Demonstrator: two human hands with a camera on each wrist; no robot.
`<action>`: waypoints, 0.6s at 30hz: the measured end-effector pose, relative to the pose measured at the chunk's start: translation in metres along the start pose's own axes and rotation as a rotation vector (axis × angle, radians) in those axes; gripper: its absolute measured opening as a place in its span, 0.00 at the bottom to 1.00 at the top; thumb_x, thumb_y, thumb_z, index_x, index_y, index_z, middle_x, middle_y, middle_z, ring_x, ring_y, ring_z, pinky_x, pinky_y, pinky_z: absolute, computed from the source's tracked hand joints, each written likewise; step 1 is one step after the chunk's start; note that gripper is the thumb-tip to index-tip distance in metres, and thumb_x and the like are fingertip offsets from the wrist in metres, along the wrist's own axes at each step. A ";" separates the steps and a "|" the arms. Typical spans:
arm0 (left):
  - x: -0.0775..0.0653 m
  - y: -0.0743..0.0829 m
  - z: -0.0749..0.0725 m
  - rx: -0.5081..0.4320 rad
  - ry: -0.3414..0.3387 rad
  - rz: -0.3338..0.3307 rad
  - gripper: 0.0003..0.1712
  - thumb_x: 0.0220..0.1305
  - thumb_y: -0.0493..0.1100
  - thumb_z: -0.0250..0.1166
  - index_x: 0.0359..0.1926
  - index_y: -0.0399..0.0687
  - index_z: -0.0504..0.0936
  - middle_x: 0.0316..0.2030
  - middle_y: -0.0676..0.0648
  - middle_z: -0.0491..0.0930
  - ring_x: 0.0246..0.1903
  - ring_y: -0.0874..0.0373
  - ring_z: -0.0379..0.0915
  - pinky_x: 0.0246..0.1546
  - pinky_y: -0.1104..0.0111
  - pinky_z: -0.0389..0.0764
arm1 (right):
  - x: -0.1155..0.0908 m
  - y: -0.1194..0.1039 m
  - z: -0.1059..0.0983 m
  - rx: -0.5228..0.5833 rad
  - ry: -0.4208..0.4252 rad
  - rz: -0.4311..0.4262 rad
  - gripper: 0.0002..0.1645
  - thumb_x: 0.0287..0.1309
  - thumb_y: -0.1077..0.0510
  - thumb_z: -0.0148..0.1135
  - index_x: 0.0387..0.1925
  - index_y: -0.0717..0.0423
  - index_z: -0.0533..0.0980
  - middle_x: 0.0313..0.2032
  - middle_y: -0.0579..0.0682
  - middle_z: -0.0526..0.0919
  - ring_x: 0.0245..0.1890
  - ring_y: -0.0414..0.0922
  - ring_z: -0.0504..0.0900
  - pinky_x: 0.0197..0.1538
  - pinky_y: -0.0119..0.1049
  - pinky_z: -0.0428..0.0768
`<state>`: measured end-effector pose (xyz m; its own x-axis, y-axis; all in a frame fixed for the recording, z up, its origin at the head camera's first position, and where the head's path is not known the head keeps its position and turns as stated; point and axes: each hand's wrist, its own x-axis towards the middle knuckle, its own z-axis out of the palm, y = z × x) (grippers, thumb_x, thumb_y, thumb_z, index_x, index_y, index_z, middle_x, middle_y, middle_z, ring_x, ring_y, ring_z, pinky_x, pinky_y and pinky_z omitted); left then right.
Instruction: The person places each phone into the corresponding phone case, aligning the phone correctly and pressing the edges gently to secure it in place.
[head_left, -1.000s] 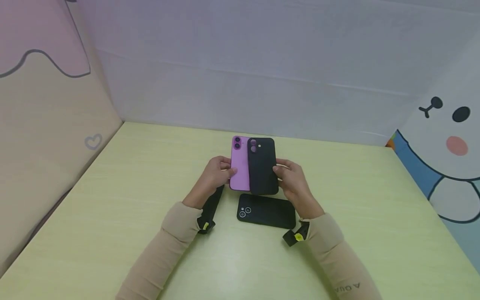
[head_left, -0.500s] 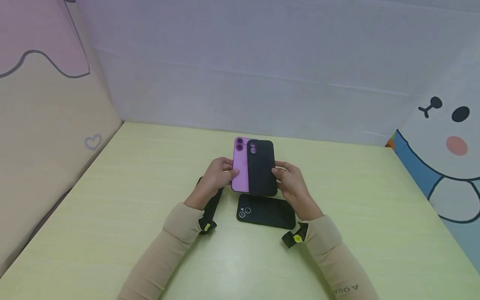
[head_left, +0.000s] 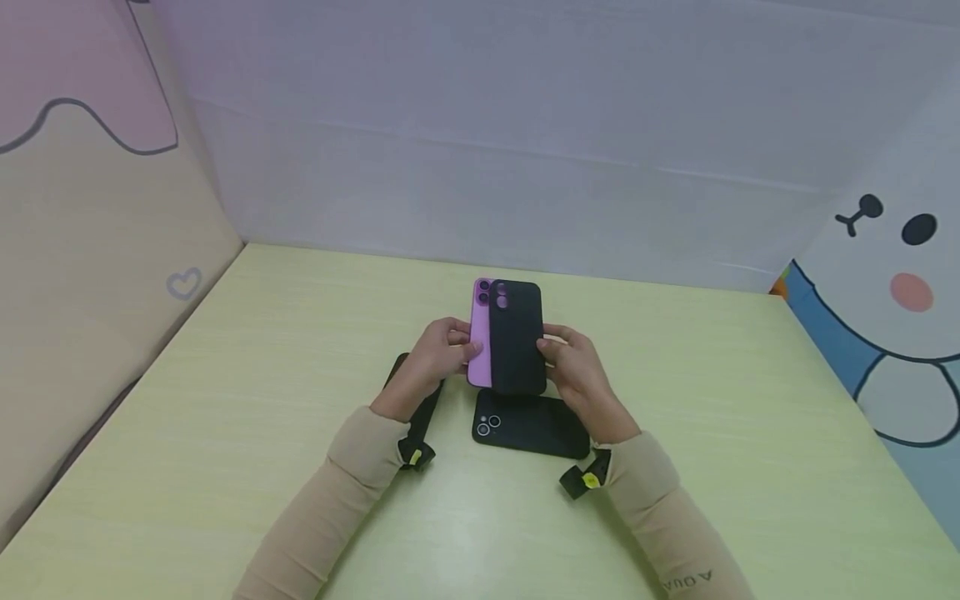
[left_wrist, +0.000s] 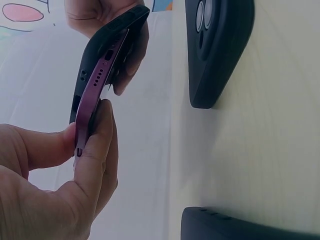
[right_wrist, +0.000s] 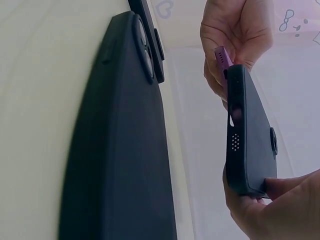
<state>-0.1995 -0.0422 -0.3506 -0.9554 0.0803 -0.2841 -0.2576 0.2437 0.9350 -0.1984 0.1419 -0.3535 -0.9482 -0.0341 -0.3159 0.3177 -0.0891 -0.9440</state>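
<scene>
My left hand [head_left: 442,354] pinches the left edge of a pink phone [head_left: 480,350], thumb on its back. A black phone case [head_left: 517,342] overlaps the phone's right part, and my right hand [head_left: 576,367] grips the case by its right edge. Through the camera cutout of the case, pink shows. In the left wrist view the phone's bottom edge [left_wrist: 95,90] sits tilted, partly inside the case [left_wrist: 90,60]. From the right wrist, the case's speaker holes and port opening [right_wrist: 235,117] face the camera, and the pink phone [right_wrist: 223,60] sticks out beyond its far side.
A phone in a black case [head_left: 532,423] lies camera side up on the table just below the held pair. Another dark, flat item [head_left: 427,408] lies partly hidden under my left wrist. A pale wall [head_left: 525,150] rises behind the table.
The black case has shifted left over the pink phone, while the phone has moved slightly right. Less of the pink back shows. Both hands have drawn a little closer together.
</scene>
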 end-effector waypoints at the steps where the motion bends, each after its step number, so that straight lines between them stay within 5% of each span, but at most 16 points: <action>1: 0.000 0.000 0.000 0.000 -0.003 -0.001 0.21 0.61 0.35 0.58 0.54 0.35 0.67 0.51 0.37 0.75 0.38 0.51 0.78 0.41 0.63 0.81 | 0.000 0.000 0.000 0.002 0.001 0.002 0.23 0.64 0.67 0.44 0.61 0.63 0.60 0.48 0.53 0.72 0.42 0.39 0.74 0.48 0.34 0.73; 18: -0.004 0.003 0.002 -0.096 -0.089 -0.014 0.18 0.64 0.33 0.53 0.55 0.36 0.64 0.50 0.37 0.75 0.38 0.52 0.77 0.43 0.61 0.80 | -0.004 0.000 0.004 0.017 -0.001 -0.016 0.23 0.63 0.67 0.46 0.60 0.63 0.63 0.38 0.48 0.76 0.35 0.36 0.77 0.41 0.30 0.76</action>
<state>-0.1958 -0.0400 -0.3474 -0.9361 0.1637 -0.3113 -0.2877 0.1525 0.9455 -0.1941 0.1382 -0.3520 -0.9532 -0.0339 -0.3005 0.3024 -0.1063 -0.9472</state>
